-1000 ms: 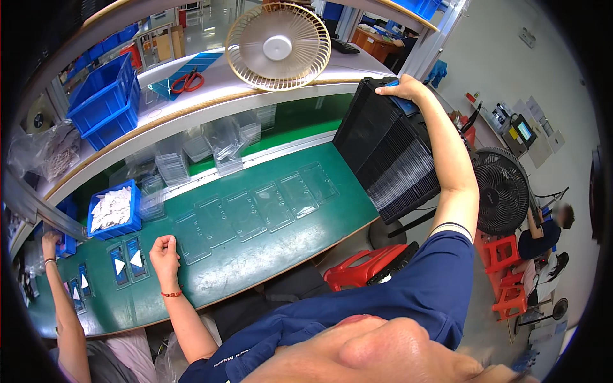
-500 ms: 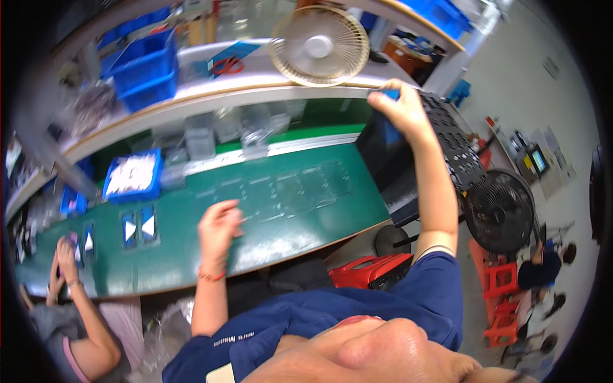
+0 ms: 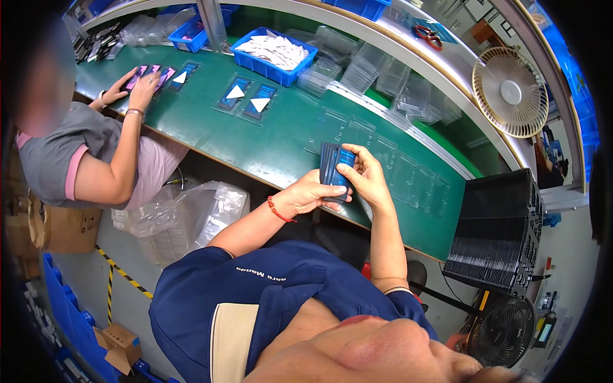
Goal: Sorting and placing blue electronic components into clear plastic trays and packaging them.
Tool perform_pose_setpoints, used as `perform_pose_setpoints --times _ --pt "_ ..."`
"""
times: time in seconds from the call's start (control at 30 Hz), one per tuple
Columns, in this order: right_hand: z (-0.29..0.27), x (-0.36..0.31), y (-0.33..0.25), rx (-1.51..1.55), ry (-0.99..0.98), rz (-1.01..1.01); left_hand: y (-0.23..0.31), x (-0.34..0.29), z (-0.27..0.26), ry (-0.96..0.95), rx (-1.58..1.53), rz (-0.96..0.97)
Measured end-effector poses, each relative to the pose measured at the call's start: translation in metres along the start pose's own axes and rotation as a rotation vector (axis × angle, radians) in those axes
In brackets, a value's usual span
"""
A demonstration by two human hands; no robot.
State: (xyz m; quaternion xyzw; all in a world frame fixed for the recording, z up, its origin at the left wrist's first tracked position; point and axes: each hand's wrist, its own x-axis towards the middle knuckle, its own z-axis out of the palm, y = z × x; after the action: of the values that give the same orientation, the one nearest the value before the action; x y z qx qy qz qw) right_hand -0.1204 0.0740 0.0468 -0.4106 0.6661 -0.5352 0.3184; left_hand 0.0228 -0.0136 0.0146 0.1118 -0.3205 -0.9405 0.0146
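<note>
My left hand is wrapped round a small fanned stack of flat dark panels with blue printed faces, held above the table's near edge. My right hand grips the rightmost panel, thumb on its face and fingers at its upper edge. Beyond the hands, a row of clear plastic trays lies on the green table. Farther left, two similar blue panels rest in clear trays, each with a white triangular piece on it.
A blue bin of white pieces stands at the back, beside stacked clear trays. At the right end rises a tall black stack. A co-worker handles pink-and-dark pieces at the left. One fan sits on the shelf, another lower right.
My right hand has come from the black stack on the right to in front of me. My left hand, empty before, now holds panels. The view has swung left.
</note>
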Motion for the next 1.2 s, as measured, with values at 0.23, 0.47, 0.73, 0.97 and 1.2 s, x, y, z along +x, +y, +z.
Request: perform_pose_setpoints --times 0.23,0.47,0.73,0.97,1.2 --pt "0.011 0.027 0.004 0.082 -0.194 0.04 0.009 -0.017 -0.026 0.221 0.025 0.141" --pt "-0.005 0.098 0.018 -0.301 0.193 -0.071 0.018 -0.019 -0.042 0.23 -0.081 0.262" --pt "0.006 0.084 0.018 -0.908 0.185 -0.217 0.018 -0.016 -0.036 0.25 -0.071 0.287" --pt "-0.011 0.048 0.015 0.06 -0.171 -0.006 0.011 0.008 -0.025 0.359 0.087 0.281" --pt "-0.059 0.063 0.04 -0.365 0.245 0.044 0.002 0.016 -0.024 0.134 -0.032 0.255"
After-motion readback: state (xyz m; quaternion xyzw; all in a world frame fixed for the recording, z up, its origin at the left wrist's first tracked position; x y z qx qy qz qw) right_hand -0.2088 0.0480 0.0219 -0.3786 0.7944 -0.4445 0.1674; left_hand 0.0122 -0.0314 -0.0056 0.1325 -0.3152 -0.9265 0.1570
